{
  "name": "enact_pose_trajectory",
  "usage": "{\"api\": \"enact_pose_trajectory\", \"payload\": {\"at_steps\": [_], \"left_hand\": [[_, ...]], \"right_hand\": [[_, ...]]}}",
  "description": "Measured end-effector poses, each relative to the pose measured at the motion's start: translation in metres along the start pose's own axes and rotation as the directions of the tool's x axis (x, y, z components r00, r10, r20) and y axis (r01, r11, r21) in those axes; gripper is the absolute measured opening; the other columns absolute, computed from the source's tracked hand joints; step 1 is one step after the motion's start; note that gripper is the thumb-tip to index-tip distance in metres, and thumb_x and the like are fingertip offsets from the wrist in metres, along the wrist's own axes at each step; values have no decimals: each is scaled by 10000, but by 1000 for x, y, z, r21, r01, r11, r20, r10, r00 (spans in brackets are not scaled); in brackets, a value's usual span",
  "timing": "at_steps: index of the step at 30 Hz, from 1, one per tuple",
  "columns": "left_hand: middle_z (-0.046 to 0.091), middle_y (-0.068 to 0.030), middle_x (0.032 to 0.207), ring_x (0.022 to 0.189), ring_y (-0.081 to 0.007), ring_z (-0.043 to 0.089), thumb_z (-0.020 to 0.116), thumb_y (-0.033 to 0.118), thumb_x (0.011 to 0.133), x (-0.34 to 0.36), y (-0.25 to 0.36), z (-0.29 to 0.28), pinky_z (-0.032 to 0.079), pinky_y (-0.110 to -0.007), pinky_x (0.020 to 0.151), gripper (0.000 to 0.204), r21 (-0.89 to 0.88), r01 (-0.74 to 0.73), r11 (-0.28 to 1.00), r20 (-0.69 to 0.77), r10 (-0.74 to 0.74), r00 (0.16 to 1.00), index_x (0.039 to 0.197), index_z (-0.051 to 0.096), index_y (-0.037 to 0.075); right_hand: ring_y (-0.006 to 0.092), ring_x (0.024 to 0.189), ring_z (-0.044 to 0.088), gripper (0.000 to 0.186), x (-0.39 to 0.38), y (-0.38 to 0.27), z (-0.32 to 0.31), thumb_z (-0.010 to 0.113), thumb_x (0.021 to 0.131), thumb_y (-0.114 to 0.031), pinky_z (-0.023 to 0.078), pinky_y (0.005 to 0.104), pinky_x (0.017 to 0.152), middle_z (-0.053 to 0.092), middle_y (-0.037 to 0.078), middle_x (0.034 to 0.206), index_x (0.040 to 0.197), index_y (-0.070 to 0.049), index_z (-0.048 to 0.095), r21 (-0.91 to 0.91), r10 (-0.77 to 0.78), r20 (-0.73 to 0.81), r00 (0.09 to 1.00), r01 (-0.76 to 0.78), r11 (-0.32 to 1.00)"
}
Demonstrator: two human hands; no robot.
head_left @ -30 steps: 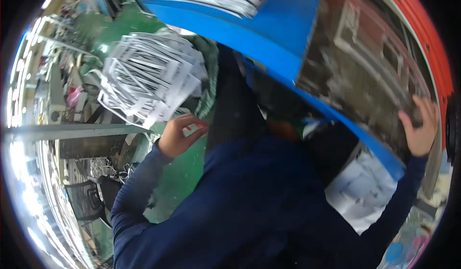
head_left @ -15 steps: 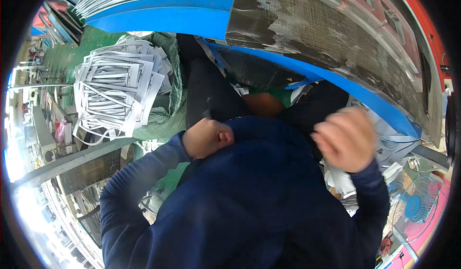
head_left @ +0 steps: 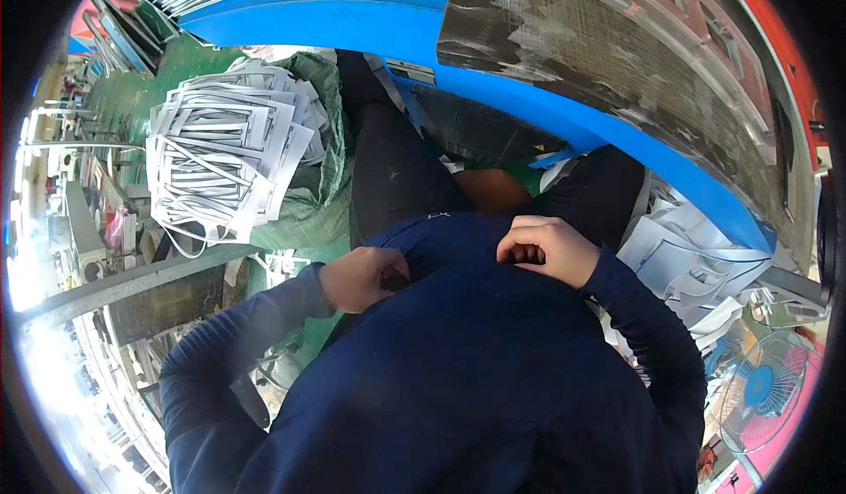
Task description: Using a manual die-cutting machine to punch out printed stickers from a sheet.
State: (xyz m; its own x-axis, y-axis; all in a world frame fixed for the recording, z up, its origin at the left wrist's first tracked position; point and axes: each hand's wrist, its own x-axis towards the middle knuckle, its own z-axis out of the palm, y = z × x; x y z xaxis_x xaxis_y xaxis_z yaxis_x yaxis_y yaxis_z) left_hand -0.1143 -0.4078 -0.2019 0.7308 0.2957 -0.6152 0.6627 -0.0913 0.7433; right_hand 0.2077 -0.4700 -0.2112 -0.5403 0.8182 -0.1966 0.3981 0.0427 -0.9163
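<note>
I am seated, and the dark blue top (head_left: pixel 458 335) covers my front down to my lap. My left hand (head_left: pixel 359 281) is closed at the left side of the top, its curled fingers pinching the cloth. On the other side my right hand (head_left: pixel 553 252) grips the top's front with bent fingers, knuckles up. What lies inside either curl is partly hidden. Below the hem my legs in black trousers (head_left: pixel 397 172) are spread apart on a brown seat (head_left: pixel 493 190).
A green woven sack (head_left: pixel 308 221) at the left overflows with white cut-out sheet frames (head_left: pixel 225 150). Ahead stands a blue machine table (head_left: pixel 352 22) with a worn dark plate (head_left: pixel 582 62). At the right lie white sheet scraps (head_left: pixel 683 252) and a fan (head_left: pixel 758 386).
My right hand has come in from the right, where it was raised and blurred, down onto the top. My left hand has shifted slightly left and nearer to me.
</note>
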Motion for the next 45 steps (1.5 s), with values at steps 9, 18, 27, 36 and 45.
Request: {"api": "enact_pose_trajectory", "payload": {"at_steps": [9, 18, 27, 36, 45], "left_hand": [[706, -109, 880, 807, -180, 666, 754, 130, 795, 3, 10, 15, 522, -302, 762, 241, 2, -79, 997, -498, 69, 865, 977, 673, -5], [650, -87, 910, 824, -136, 609, 780, 43, 714, 12, 7, -4, 488, -272, 713, 510, -323, -132, 937, -364, 6, 931, 1133, 491, -2], [607, -72, 1020, 976, -121, 575, 775, -4, 708, -7, 13, -9, 447, -265, 877, 589, -491, -140, 860, -285, -6, 959, 1181, 427, 36], [642, -64, 901, 838, -101, 558, 792, 79, 756, -15, -17, 5, 460, -273, 768, 394, -380, -10, 925, -197, -70, 978, 1068, 572, -17], [630, -64, 727, 700, -129, 565, 767, 205, 841, -49, -43, 42, 467, -300, 669, 267, -193, -76, 978, -472, -25, 881, 941, 670, -24]], "right_hand": [[128, 659, 567, 186, 3, 5, 13, 727, 862, -100, 467, 289, 609, 630, 41, 898, 1048, -95, 725, 29, -22, -85, 996, 25, 999], [140, 762, 567, 318, 75, -30, 23, 740, 878, -277, 477, 287, 712, 599, 41, 870, 1069, -31, 678, -1, -115, 94, 989, 115, 993], [107, 742, 525, 350, 103, -18, 25, 680, 924, -344, 426, 294, 686, 595, 21, 754, 900, 5, 662, 159, -9, 442, 897, -68, 985], [41, 666, 450, 322, 85, -4, 39, 621, 969, -267, 349, 238, 624, 521, -51, 688, 748, -34, 634, 476, 190, 292, 937, -315, 821], [51, 658, 378, 361, 89, -7, 47, 561, 989, -227, 309, 238, 648, 412, -49, 691, 663, -77, 515, 624, 165, 224, 960, -272, 733]]}}
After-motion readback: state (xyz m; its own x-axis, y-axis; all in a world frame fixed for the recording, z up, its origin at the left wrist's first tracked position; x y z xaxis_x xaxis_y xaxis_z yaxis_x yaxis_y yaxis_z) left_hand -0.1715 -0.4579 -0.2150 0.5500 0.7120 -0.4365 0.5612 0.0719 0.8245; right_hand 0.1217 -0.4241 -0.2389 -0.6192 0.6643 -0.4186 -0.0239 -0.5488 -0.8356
